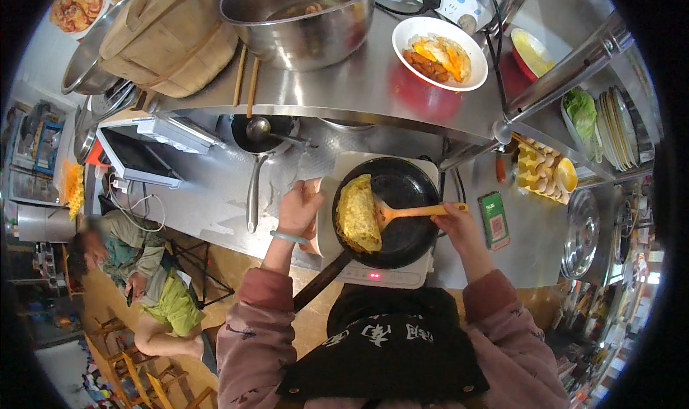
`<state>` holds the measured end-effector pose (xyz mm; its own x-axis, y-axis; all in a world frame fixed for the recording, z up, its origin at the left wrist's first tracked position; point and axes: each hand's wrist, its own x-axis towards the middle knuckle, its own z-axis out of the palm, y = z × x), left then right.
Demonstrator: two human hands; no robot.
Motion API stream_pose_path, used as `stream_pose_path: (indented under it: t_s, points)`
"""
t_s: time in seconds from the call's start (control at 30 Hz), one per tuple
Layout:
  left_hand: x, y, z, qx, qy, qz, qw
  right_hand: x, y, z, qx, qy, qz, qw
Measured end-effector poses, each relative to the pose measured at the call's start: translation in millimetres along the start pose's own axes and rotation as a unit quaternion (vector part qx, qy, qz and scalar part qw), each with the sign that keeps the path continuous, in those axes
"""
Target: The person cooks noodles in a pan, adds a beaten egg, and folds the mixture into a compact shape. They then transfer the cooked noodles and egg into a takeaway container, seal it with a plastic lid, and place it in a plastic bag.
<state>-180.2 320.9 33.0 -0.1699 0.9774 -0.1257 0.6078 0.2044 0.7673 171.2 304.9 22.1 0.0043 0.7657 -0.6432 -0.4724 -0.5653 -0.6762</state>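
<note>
A folded omelette (pixel 359 215) lies on the left side of a black frying pan (pixel 412 194), which sits on a white induction cooktop (pixel 371 276) with a lit red display. My right hand (pixel 455 223) grips the handle of an orange spatula (pixel 409 212), whose blade meets the omelette's right edge. On the pan's left, my left hand (pixel 299 210) holds a pale bowl (pixel 324 215) tilted on its side, its opening hidden from view. The pan's handle (pixel 323 281) points down and left, with neither hand on it.
Behind the cooktop, a steel shelf (pixel 323 107) carries a large pot (pixel 301 37), a wooden bucket (pixel 167 43) and a food bowl (pixel 440 54). A ladle rests in a small saucepan (pixel 255 161). Right are a phone (pixel 493 220), eggs (pixel 546 172) and a glass lid (pixel 581 234). A person (pixel 145 280) sits at left.
</note>
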Motion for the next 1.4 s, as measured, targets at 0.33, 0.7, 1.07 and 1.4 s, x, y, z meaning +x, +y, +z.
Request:
stream_pose_path:
  t_s: [0.33, 0.7, 1.07, 1.4]
  points:
    - [-12.7, -2.7, -3.2, -0.03, 0.002, -0.005, 1.0, 14.8, 3.3, -4.8, 0.03, -0.024, 0.054, 0.998]
    - [-28.1, -9.2, -8.0, -0.066, -0.009, -0.025, 0.997, -5.8, 6.1, 23.6, 0.035, -0.06, 0.068, 0.995]
    - [-60.6, -74.6, -28.3, -0.595, -0.018, -0.197, 0.779, -74.6, 23.5, 109.4, -0.03, -0.138, -0.072, 0.987]
    - [-82.5, -31.5, -4.5, -0.73, -0.139, -0.15, 0.652, -135.3, -41.2, 162.2, -0.347, -0.19, -0.214, 0.893]
